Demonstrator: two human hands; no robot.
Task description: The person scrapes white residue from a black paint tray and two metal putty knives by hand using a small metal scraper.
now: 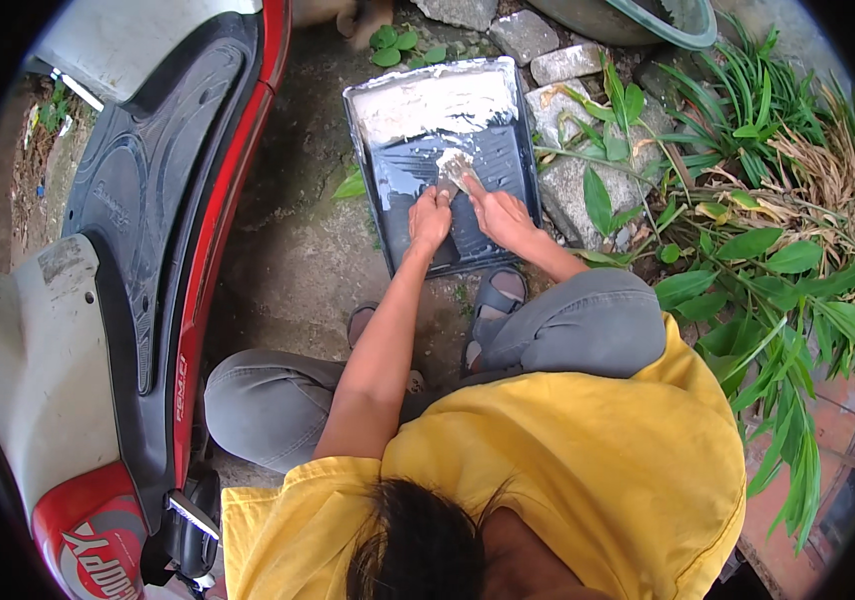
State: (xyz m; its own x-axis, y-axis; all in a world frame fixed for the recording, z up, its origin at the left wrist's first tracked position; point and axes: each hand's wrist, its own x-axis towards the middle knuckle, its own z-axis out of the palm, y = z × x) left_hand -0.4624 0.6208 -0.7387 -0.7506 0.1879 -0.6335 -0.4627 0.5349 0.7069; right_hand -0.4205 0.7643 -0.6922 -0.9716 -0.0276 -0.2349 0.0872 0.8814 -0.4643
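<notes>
On the ground (288, 235), a black paint tray (510, 160), white-coated at its far end, lies beneath the left hand (431, 217) and right hand (504, 216). The left is curled, contents indeterminable; the right grips a small white-smeared tool (457, 165).
</notes>
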